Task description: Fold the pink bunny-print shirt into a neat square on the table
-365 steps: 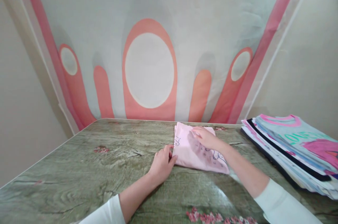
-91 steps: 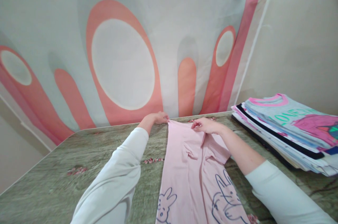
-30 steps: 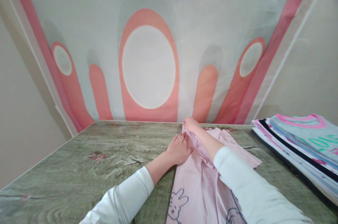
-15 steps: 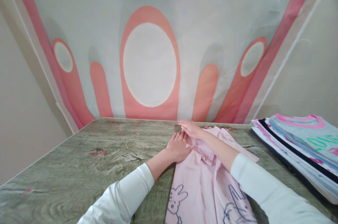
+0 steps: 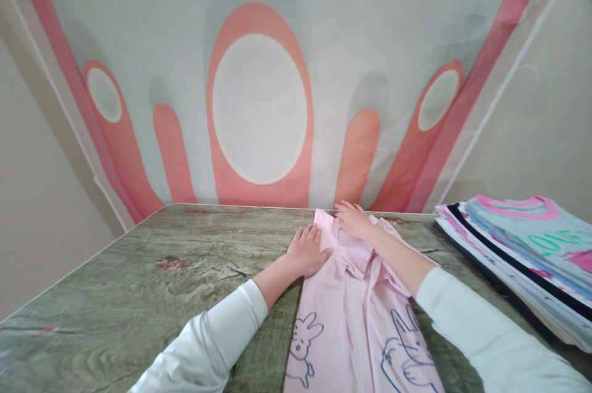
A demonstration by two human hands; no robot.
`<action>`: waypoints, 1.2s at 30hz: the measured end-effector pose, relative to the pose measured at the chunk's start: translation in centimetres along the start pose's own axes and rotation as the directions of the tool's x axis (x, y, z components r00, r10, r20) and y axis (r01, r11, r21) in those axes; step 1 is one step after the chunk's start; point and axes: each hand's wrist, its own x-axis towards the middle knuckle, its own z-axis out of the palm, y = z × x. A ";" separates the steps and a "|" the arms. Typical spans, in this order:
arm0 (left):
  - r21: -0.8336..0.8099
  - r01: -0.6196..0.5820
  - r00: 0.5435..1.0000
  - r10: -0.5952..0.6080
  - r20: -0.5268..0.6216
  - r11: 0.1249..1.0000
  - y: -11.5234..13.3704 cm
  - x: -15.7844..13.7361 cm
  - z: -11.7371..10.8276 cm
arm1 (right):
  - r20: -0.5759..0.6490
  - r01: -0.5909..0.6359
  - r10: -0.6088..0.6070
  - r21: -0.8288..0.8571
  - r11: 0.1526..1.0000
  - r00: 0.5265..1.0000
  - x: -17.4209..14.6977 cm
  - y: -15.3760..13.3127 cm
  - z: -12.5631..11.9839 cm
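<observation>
A pink shirt with dark blue rabbit line drawings lies on the table, its collar end toward the far edge. Part of it is folded over, and creases run down its middle. My left hand rests flat with fingers spread at the shirt's upper left edge, partly on the wood. Across the collar area lies my right hand, palm down with fingers stretched toward the far table edge. That hand and forearm hide some of the shirt's upper right side.
To the right is a stack of folded clothes, topped by a grey shirt with a pink neckline. The wood-patterned table ends at a grey wall with coral painted shapes.
My right hand has moved to the right, away from my left hand, uncovering the shirt's upper left corner. My left hand stays nearly in place at the edge.
</observation>
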 end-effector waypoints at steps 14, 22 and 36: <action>0.029 0.006 1.000 -0.006 0.001 1.000 0.0 -0.1 0.1 | -0.091 -0.241 0.240 0.000 0.971 0.967 2.5 -2.2 0.2; 0.032 0.028 1.000 -0.028 -0.003 0.999 -0.4 0.2 0.1 | -0.024 0.195 -0.195 0.002 0.981 0.981 -2.0 -1.7 0.8; 0.027 0.038 0.999 -0.038 -0.007 0.999 -0.5 0.1 0.1 | -0.061 -0.224 0.219 -0.090 0.970 0.974 -6.6 1.4 -0.6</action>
